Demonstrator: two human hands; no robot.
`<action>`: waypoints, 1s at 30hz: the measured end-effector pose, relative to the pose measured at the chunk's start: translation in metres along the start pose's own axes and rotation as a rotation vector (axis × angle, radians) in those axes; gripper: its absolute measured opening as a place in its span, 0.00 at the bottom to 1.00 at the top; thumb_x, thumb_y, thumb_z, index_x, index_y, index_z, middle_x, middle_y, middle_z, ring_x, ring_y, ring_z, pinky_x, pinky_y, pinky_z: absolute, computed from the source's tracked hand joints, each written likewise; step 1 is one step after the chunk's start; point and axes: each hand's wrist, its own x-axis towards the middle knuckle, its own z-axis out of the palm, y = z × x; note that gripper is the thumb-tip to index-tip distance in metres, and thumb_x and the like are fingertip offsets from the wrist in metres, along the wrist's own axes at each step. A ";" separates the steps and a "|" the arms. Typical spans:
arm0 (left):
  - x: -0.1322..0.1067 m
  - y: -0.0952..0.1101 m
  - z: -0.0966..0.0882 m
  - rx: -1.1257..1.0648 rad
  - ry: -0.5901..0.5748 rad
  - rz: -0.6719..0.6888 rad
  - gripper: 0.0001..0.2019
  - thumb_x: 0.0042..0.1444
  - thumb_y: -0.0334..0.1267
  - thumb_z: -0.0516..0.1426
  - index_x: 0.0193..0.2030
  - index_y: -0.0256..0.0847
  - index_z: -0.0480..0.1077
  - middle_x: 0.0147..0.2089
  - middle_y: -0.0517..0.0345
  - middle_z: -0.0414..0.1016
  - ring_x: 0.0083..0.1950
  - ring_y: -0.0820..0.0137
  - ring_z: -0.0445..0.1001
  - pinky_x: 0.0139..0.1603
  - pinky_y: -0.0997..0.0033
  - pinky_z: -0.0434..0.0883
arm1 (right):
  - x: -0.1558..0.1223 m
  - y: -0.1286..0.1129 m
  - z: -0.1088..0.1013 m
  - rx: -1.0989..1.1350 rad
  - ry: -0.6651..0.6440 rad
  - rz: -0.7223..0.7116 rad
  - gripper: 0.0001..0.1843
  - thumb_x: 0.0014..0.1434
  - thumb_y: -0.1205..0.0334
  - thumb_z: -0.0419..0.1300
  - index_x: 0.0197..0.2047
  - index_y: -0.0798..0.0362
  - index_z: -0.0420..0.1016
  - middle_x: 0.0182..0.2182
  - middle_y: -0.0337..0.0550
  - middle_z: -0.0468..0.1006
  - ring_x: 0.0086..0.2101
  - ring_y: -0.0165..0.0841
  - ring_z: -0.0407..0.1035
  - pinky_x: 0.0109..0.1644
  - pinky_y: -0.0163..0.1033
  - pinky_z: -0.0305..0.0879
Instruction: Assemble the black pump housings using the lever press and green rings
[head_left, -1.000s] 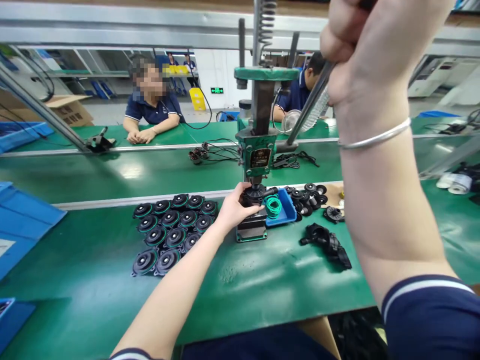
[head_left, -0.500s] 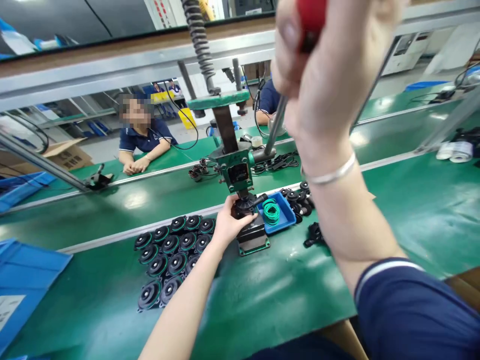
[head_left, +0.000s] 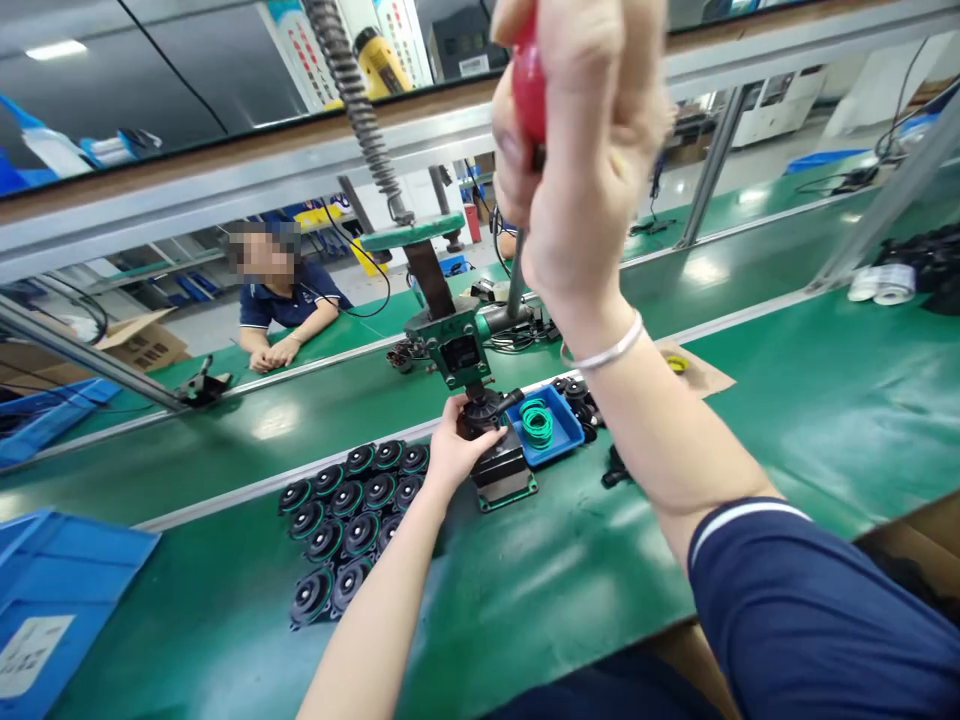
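My right hand [head_left: 577,150], raised high in front of me, is wrapped round the red knob [head_left: 529,90] on the lever of a green hand press [head_left: 459,350]. Down at the base of the press, my left hand [head_left: 459,448] grips a round black plastic housing [head_left: 484,408] with a side spout, its thumb in front and fingers behind. That housing sits on the press block [head_left: 501,465], under the ram. Just right of it a blue tray [head_left: 559,450] holds green rubber rings [head_left: 537,424].
Several black round parts with green rings [head_left: 361,533] stand in rows left of my arm. A blue bin [head_left: 67,600] is at the far left. More black parts [head_left: 577,400] lie behind the tray. Across the bench sits a person [head_left: 281,290]. A metal shelf rail [head_left: 247,165] crosses above.
My right hand and the red knob have shifted left in the picture, with the lever standing more upright. The view has turned slightly. My left hand keeps its hold on the housing.
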 end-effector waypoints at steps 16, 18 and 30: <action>-0.050 0.017 -0.006 0.051 0.017 0.096 0.26 0.42 0.40 0.67 0.48 0.42 0.66 0.44 0.56 0.76 0.47 0.64 0.77 0.50 0.62 0.73 | -0.035 -0.048 -0.003 -0.380 0.177 0.170 0.26 0.65 0.54 0.53 0.59 0.62 0.55 0.56 0.50 0.64 0.54 0.31 0.66 0.61 0.39 0.67; -0.089 0.010 0.003 0.057 0.011 0.134 0.24 0.43 0.40 0.67 0.49 0.43 0.68 0.49 0.53 0.76 0.52 0.61 0.75 0.54 0.59 0.72 | -0.098 -0.081 -0.001 -0.413 -0.108 0.183 0.19 0.61 0.60 0.58 0.54 0.56 0.63 0.54 0.49 0.67 0.57 0.35 0.64 0.64 0.44 0.64; -0.175 0.007 0.155 -0.174 -0.540 0.250 0.29 0.49 0.33 0.62 0.59 0.44 0.64 0.56 0.45 0.71 0.59 0.58 0.70 0.59 0.55 0.71 | -0.356 -0.182 -0.012 -0.885 -0.398 0.569 0.26 0.57 0.67 0.59 0.60 0.45 0.66 0.55 0.55 0.64 0.53 0.49 0.66 0.51 0.57 0.72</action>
